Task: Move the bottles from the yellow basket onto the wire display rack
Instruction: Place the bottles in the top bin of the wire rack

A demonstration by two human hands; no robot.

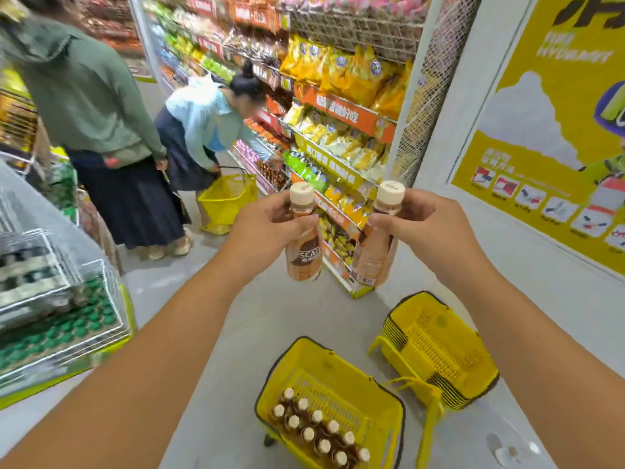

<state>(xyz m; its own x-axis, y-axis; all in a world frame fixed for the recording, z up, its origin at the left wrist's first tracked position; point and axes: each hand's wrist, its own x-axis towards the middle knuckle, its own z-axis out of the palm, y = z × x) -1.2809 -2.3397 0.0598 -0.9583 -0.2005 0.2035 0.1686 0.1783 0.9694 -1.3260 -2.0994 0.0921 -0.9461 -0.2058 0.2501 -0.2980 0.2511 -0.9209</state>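
**Two bottles held up above the basket**

While a brown plastic coffee bottle with a cream cap is gripped by the left hand, a second such bottle is gripped by the right hand. More capped bottles are stood in the yellow plastic basket on the floor; the wire display rack is seen at left.

Bright, even light; blurred, seemingly warped edges.

Bottles in basket on floor — stacked baskets right of it; wire rack far left.
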